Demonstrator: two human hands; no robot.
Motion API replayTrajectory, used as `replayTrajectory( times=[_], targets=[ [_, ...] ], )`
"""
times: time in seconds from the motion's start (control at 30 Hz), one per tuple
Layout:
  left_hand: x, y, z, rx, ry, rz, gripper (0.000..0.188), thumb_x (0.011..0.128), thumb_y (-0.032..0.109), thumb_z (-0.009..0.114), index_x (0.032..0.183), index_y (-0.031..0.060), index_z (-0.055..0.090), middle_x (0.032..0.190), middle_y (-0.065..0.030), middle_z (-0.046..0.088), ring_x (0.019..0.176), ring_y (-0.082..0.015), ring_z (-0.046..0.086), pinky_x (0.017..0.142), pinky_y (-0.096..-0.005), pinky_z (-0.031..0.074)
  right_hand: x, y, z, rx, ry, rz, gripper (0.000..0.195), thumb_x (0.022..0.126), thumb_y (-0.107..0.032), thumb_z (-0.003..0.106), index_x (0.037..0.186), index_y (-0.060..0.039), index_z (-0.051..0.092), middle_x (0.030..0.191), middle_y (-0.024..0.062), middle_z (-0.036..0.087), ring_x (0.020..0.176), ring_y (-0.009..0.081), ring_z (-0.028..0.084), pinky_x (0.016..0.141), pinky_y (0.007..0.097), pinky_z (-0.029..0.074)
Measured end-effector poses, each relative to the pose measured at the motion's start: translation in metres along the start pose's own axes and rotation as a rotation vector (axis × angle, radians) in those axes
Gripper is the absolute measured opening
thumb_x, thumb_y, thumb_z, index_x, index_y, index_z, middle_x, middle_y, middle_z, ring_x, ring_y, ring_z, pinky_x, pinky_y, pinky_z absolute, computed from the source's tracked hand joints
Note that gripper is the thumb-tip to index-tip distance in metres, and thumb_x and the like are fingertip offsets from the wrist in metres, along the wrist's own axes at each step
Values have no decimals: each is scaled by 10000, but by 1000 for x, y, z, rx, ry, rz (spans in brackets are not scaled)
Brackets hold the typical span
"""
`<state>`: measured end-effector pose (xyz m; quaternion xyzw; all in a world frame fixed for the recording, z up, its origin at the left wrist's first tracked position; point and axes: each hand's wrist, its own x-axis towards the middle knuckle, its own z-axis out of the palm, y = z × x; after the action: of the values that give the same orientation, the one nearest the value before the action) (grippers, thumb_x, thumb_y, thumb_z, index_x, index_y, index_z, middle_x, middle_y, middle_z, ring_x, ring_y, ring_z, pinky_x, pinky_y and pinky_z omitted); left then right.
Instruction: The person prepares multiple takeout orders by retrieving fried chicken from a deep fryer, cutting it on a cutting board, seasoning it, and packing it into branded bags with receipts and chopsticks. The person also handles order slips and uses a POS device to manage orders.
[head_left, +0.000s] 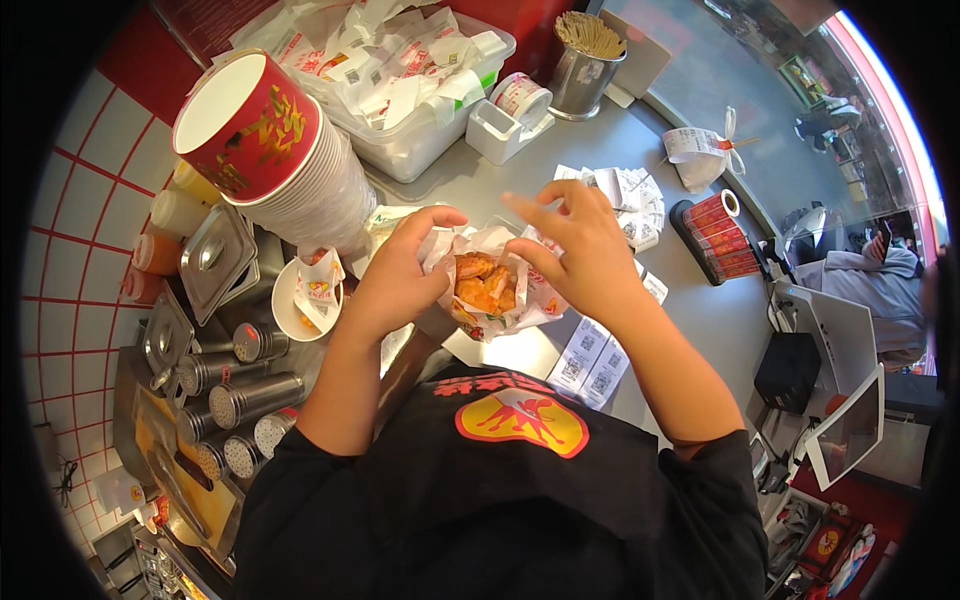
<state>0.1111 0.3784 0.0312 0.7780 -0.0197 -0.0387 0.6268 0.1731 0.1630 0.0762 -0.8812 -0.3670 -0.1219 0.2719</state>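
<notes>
A printed paper bag (536, 289) stands open-topped before me, with pieces of fried chicken (486, 285) inside. My left hand (401, 274) holds the bag's left side, its thumb and index finger on either side of the crumpled rim. Over the right side is my right hand (589, 255), fingers spread and partly blurred, thumb close to the paper; whether it touches is unclear. Left of my left wrist, a white paper cup (283, 304) contains a small printed paper bag (319, 285) with some food. Printed labels (592, 360) lie below my right hand.
A tall stack of red paper buckets (289, 127) rises at left, near metal shakers (255, 397). Behind are a plastic bin (412, 154) of paper bags, a tape dispenser (499, 139) and a canister (581, 79) of sticks. A tied bag (701, 161) and monitor (847, 431) stand right.
</notes>
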Motion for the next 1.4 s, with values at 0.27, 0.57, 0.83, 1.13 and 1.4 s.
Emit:
replayTrajectory(
  times=[0.27,0.57,0.83,1.13,1.4],
  targets=[
    [3,-8,6,-16,119,-9,484,694,10,581,1169,69,511,1113,-95,507,1067,-184,465,940,-304,353,-113,18,10,315,-68,677,206,771,-165,718,773,-37,557,758,48,517,642,147,496,590,273,428],
    [3,2,8,12,124,-38,465,691,-9,577,1146,70,527,1085,-80,513,1010,-152,470,868,-270,383,-116,3,52,40,-573,373,504,789,-124,617,1271,-170,477,1120,137,565,770,299,629,674,413,510],
    [3,-5,10,39,109,-48,390,697,-23,566,1079,55,556,991,-47,547,925,-133,497,832,-249,387,-88,-11,23,-354,-1030,67,160,748,-146,616,897,-136,675,949,101,629,823,256,653,621,369,513],
    [-6,-2,9,-29,123,7,315,728,-54,561,1032,31,565,973,-37,554,940,-126,511,855,-247,398,-59,-31,-46,-460,-936,165,138,698,-88,640,835,-89,641,912,88,621,820,267,641,646,359,516],
    [2,57,23,-390,30,230,354,724,-126,552,1044,24,524,1059,-41,494,870,-81,503,733,-211,443,-72,-6,-87,343,-264,-37,198,650,43,578,823,-43,533,810,115,510,785,324,543,646,381,454]
  ],
)
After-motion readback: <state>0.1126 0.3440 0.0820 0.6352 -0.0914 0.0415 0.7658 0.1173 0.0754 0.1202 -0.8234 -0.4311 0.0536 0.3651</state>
